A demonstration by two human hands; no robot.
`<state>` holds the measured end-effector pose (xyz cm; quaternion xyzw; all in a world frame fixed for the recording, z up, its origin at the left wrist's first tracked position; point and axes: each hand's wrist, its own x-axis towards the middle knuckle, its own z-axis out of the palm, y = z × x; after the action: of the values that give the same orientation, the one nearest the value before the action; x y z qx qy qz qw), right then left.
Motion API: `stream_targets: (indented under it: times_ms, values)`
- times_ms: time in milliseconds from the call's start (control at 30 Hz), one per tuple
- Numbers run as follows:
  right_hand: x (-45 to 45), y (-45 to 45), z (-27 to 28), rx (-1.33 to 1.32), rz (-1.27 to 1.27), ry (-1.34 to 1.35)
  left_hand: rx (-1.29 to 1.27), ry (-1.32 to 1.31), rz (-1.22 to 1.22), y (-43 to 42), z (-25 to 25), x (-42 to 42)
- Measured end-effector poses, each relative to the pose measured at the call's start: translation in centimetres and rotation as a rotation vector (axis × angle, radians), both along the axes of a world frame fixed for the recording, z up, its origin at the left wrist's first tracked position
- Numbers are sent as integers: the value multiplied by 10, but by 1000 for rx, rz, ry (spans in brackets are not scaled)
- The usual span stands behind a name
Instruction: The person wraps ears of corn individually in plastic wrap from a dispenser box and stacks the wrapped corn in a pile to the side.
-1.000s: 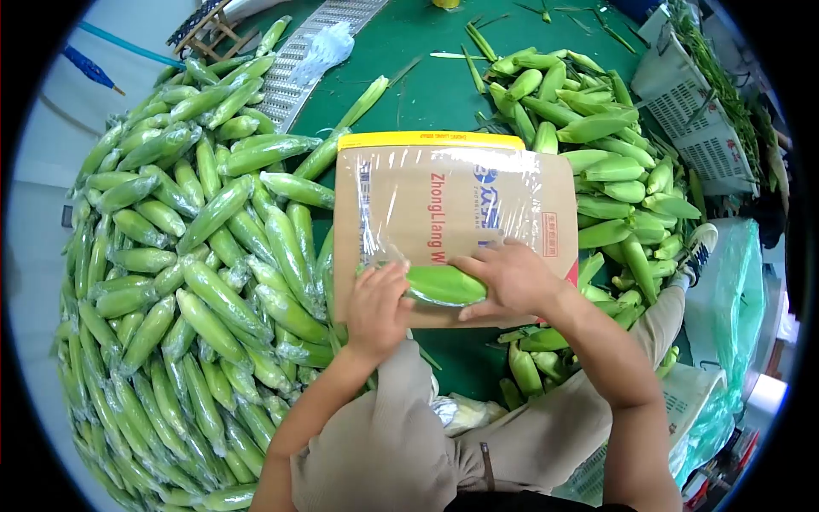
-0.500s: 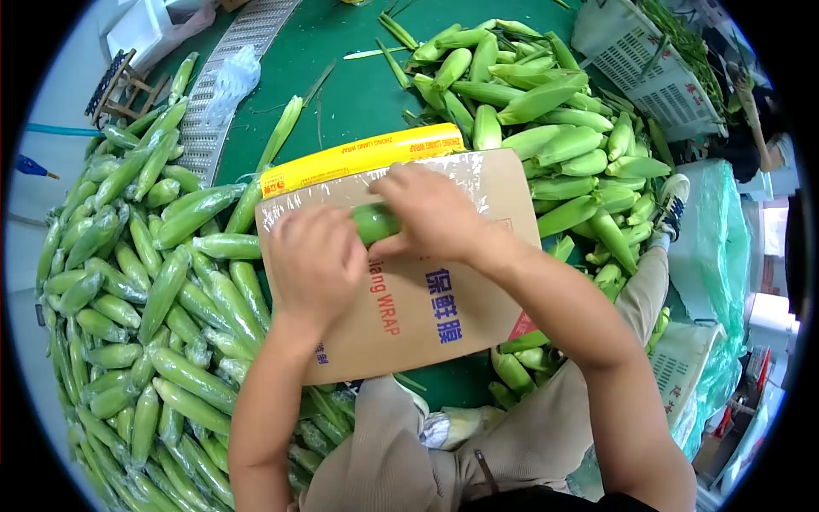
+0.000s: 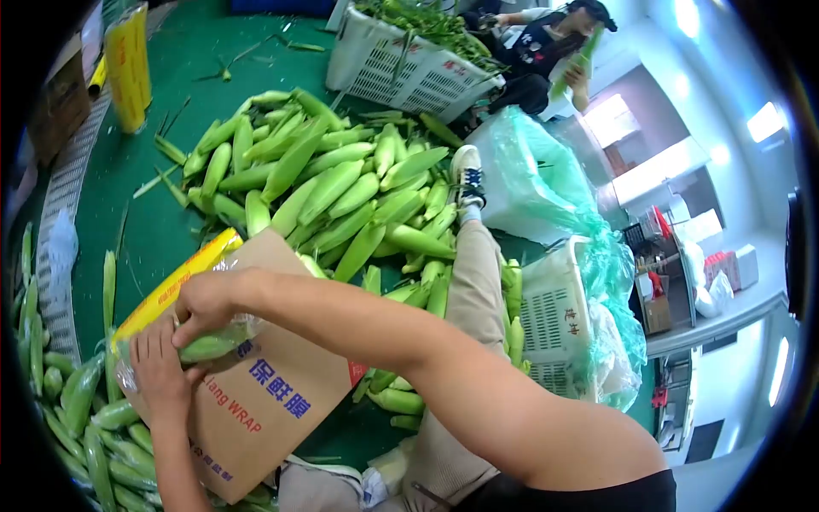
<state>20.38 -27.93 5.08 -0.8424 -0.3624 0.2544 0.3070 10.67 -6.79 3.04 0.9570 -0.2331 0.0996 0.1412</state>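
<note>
The green floor spreads under everything near the sitting person. On it a broad heap of corn in green husks lies beyond the box and beside the outstretched right leg. Wrapped ears, shiny with film, crowd the lower left. To the right of the leg are a white tub with a green plastic bag over its edge and, nearer, a white crate. A white basket full of green leaves rises behind the heap; a co-worker sits past it, holding up something green.

The cardboard box, printed in red and blue, lies slanted in front of the person, with a yellow strip along its far left edge. A yellow package stands at the upper left, beside a metal grating.

The right hand and left hand are close together over the box, both curled around one ear. Clear film shows at its right end.
</note>
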Motion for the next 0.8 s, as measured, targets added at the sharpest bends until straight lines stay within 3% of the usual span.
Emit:
stream_targets:
  times_ms: [100,200,233,333,400,500,600,733,767,800]
  values:
    - [2,-1,12,-68,46,-78,33,-6,-36,1,3,6]
    - [31,9,13,-157,-92,-59,1,58,-13,8,7,-3]
    - [35,11,6,-90,-62,-149,23,165,-8,12,13,-6]
    - [43,18,-12,29,70,-352,47,169,10,17,20,-17]
    - [30,33,-25,8,220,-365,34,294,4,21,33,-22]
    - [8,22,-29,-54,246,-250,14,453,-19,20,53,-29]
    - [-1,22,-30,-67,245,-315,-153,712,-41,16,60,-21]
    - [-9,21,-24,-87,240,-364,118,826,-132,-1,61,-31]
    - [-10,22,-28,-75,236,-365,166,943,-139,-13,78,-38]
    - [-11,22,-32,-64,237,-365,78,1136,-266,-9,60,-46]
